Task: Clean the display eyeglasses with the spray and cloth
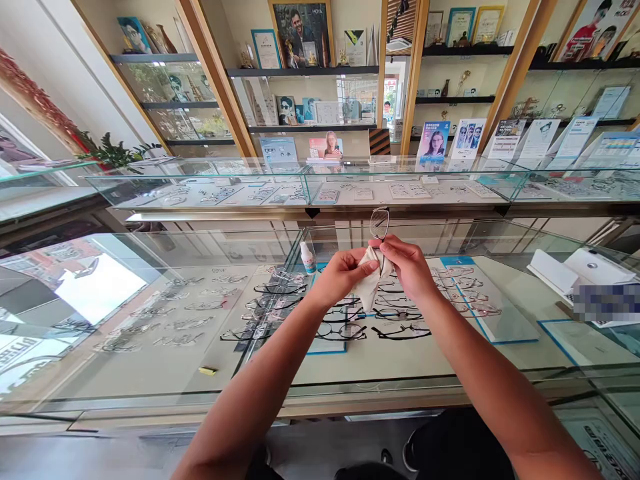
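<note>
Above the glass counter, my left hand (341, 275) is closed, pinching a cream-coloured cloth (369, 288) with its thumb on top. The cloth hangs down in a point. My right hand (407, 265) is closed around a pair of eyeglasses (380, 225). One lens sticks up past the fingers, and the cloth and hands hide the rest of the frame. Both hands meet at the cloth. Beneath them, several eyeglass frames (403, 332) lie in rows. A white spray bottle (307, 259) stands just left of my hands.
Pale trays (505, 327) hold more frames. A white stand (583, 270) is on the right, and a small yellow item (207, 371) lies front left. Beyond the counter runs a glass display case (260, 170). Shelves with posters (303, 33) line the wall; a plant (113, 150) is at left.
</note>
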`<state>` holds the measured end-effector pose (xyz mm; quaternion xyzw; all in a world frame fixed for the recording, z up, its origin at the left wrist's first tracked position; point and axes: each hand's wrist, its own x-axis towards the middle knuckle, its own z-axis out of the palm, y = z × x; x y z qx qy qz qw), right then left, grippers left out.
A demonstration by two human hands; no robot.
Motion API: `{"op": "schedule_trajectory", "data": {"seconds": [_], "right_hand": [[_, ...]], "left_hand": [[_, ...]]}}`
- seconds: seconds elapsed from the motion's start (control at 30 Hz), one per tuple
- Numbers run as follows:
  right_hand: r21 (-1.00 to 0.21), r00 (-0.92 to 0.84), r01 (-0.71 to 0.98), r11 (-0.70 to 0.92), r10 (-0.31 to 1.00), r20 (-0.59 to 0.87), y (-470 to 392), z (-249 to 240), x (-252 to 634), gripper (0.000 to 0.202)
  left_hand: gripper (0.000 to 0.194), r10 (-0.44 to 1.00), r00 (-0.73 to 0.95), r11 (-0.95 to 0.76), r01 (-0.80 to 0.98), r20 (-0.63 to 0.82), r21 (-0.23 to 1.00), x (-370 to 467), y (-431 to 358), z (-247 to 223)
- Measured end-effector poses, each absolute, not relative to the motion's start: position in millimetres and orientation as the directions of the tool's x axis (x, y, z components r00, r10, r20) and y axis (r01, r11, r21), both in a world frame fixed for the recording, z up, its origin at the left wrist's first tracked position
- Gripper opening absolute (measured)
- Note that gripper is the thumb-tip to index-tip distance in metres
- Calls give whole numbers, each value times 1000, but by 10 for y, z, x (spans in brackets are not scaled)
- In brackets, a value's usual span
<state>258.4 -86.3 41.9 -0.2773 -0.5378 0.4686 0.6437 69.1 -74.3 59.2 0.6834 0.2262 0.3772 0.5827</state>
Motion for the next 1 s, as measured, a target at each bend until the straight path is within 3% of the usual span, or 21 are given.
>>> {"op": "schedule_trajectory", "data": {"seconds": [0.17,0.43,0.57,0.77,1.0], "right_hand": [[-859,9,-393,327,936,352,-858,432,2565,19],[-854,6,-401,332,933,360,-862,461,2552,23],[-855,6,-373,361,922,386,-884,461,2566,26],[-871,-56,-347,347,920,389,-882,429,2577,29],[-863,-53,-350,365,912,407,-864,429,2581,30]], "left_hand": [[56,805,540,-176,-179,246,968,759,-740,541],[61,850,450,-146,-299,275,943,856,-797,510],[65,851,473,-93,-295,230,951,846,-790,525],[60,806,541,-183,-157,239,971,796,-742,497],[64,778,553,-198,-234,297,952,850,-793,488]]}}
